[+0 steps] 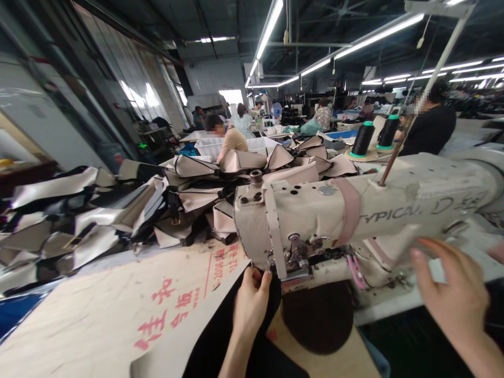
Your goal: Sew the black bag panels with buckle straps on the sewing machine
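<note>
Black fabric [208,344] hangs off the desk [79,310] under my sewing machine head [315,210], with a heap of beige-and-black cut panels [189,181] beyond. My left hand [251,304] is closed on the fabric's edge, just beside the presser foot [297,268]. My right hand [449,294] hovers open near the machine, fingers apart, holding nothing.

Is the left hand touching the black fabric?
Touching. The head view shows the left hand pressed on the black fabric beside the sewing machine.
</note>
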`<action>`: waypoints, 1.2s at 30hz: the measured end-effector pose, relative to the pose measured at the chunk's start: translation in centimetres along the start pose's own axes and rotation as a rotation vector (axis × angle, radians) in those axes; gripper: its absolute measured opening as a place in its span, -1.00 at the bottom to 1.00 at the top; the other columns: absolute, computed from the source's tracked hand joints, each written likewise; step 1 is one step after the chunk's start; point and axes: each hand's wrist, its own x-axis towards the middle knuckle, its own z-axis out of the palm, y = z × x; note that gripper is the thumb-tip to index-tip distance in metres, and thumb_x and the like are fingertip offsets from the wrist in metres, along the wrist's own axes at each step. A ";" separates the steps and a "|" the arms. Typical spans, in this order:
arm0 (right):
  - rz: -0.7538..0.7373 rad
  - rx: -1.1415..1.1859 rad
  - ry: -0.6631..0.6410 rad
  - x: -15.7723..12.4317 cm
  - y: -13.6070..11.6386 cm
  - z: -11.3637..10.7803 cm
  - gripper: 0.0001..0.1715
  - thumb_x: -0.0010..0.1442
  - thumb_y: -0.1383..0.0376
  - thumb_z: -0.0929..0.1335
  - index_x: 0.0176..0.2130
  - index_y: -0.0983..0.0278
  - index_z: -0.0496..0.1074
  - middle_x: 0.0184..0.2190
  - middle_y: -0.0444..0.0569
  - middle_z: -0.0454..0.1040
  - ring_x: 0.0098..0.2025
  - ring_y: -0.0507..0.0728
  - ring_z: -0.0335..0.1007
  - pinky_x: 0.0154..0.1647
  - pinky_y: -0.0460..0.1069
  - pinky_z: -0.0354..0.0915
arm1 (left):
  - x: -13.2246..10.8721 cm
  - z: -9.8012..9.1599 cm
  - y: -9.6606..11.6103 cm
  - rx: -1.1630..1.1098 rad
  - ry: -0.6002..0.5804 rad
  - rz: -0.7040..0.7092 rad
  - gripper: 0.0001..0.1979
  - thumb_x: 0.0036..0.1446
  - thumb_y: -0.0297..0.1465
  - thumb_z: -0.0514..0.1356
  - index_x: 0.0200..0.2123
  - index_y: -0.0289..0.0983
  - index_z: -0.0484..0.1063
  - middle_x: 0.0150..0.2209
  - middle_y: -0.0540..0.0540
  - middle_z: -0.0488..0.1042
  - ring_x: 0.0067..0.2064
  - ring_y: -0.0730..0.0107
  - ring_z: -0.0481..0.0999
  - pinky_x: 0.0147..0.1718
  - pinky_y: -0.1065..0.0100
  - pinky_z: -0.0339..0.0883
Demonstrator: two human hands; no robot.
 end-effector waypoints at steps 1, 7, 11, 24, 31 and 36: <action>-0.089 -0.097 -0.020 -0.1 2.5 -0.6 -0.63 0.17 0.23 0.29 -0.06 0.36 0.39 -0.10 0.12 0.42 -0.02 0.26 0.30 0.10 0.18 0.09 | 0.0 0.0 0.0 0.004 0.002 0.003 -0.77 0.00 -0.21 0.11 -0.34 -0.24 0.35 -0.51 0.00 0.46 -0.45 0.33 0.45 -0.46 0.41 0.25; -0.261 -0.154 -0.156 -6.0 7.6 0.4 -0.48 0.23 0.27 0.23 0.16 0.34 0.18 0.06 0.09 0.30 0.08 0.25 0.24 0.17 0.19 0.05 | -0.4 0.0 0.0 0.037 0.014 0.010 -0.74 0.02 -0.16 0.09 -0.34 -0.24 0.35 -0.54 0.01 0.44 -0.48 0.34 0.43 -0.49 0.42 0.21; -0.228 -0.140 -0.162 -5.6 7.5 0.2 -0.50 0.23 0.26 0.23 0.15 0.32 0.20 0.05 0.07 0.31 0.08 0.24 0.23 0.18 0.19 0.05 | -0.7 0.0 -0.4 0.065 -0.002 0.011 -0.66 0.04 -0.07 0.07 -0.32 -0.24 0.32 -0.54 0.02 0.43 -0.50 0.36 0.40 -0.52 0.44 0.16; 0.647 1.083 -0.894 -6.2 -17.9 6.5 -0.72 0.12 0.13 0.31 -0.45 0.30 0.40 -0.57 -0.13 0.36 -0.52 0.01 0.21 -0.50 -0.13 0.07 | -0.8 0.1 -0.2 0.184 0.003 -0.017 -0.62 0.06 0.00 0.00 -0.37 -0.22 0.25 -0.58 0.06 0.33 -0.54 0.37 0.33 -0.55 0.42 0.08; 1.037 1.203 -0.761 -7.3 -20.1 9.5 -0.58 0.05 0.13 0.29 -0.64 0.26 0.05 -0.71 -0.26 -0.05 -0.62 -0.07 -0.18 -0.62 -0.13 -0.18 | -0.5 0.3 -0.1 0.232 0.029 -0.031 -0.67 0.07 -0.05 0.00 -0.39 -0.20 0.21 -0.56 0.05 0.33 -0.51 0.35 0.35 -0.52 0.41 0.10; 1.187 1.232 -0.716 -7.6 -21.1 10.1 -0.55 0.01 0.06 0.29 -0.65 0.26 0.06 -0.74 -0.28 -0.02 -0.68 -0.08 -0.17 -0.67 -0.13 -0.18 | 0.8 0.2 -0.3 0.230 0.018 -0.025 -0.73 0.05 -0.13 0.04 -0.35 -0.22 0.27 -0.49 -0.01 0.42 -0.41 0.26 0.44 -0.44 0.39 0.17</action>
